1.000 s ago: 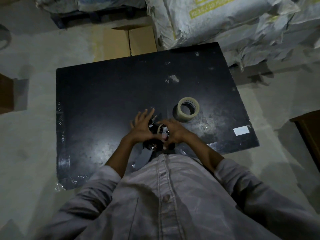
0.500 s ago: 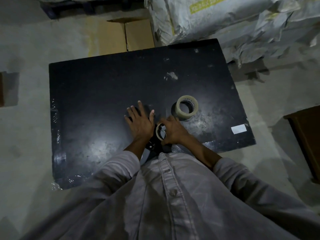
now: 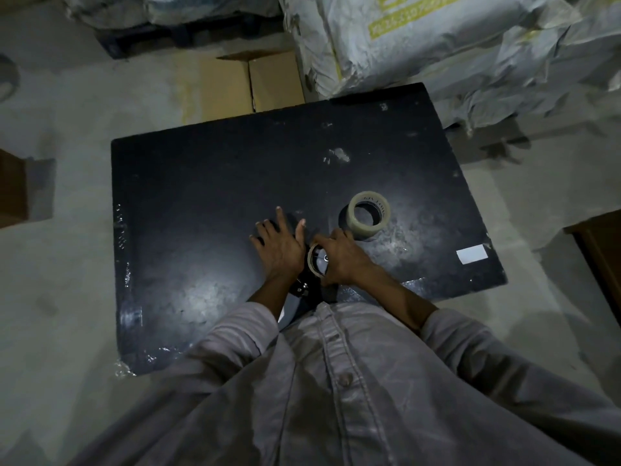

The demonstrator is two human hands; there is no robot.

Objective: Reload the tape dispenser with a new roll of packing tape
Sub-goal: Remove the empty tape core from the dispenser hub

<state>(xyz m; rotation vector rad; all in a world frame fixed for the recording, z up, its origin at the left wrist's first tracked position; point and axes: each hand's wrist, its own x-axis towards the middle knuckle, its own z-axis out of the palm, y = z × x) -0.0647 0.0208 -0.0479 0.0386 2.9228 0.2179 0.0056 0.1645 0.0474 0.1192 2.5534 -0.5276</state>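
Note:
A black tape dispenser (image 3: 302, 286) lies on the black table (image 3: 208, 203) close to my body, mostly hidden under my hands. My left hand (image 3: 280, 248) rests flat on its left part with the fingers spread. My right hand (image 3: 342, 258) is closed around a thin, nearly empty tape ring (image 3: 316, 260) sitting at the dispenser's hub. A full roll of clear packing tape (image 3: 369, 215) lies flat on the table just beyond my right hand, apart from it.
A white label (image 3: 471, 255) is stuck near the table's right edge. White sacks (image 3: 420, 38) are piled behind the table at the right, with a cardboard box (image 3: 248, 82) behind the middle. A brown piece of furniture (image 3: 601, 260) stands at the right.
My left hand has lowered from a raised, spread pose to lying flat on the dispenser. My right hand stays on the ring. The camera view shifted slightly.

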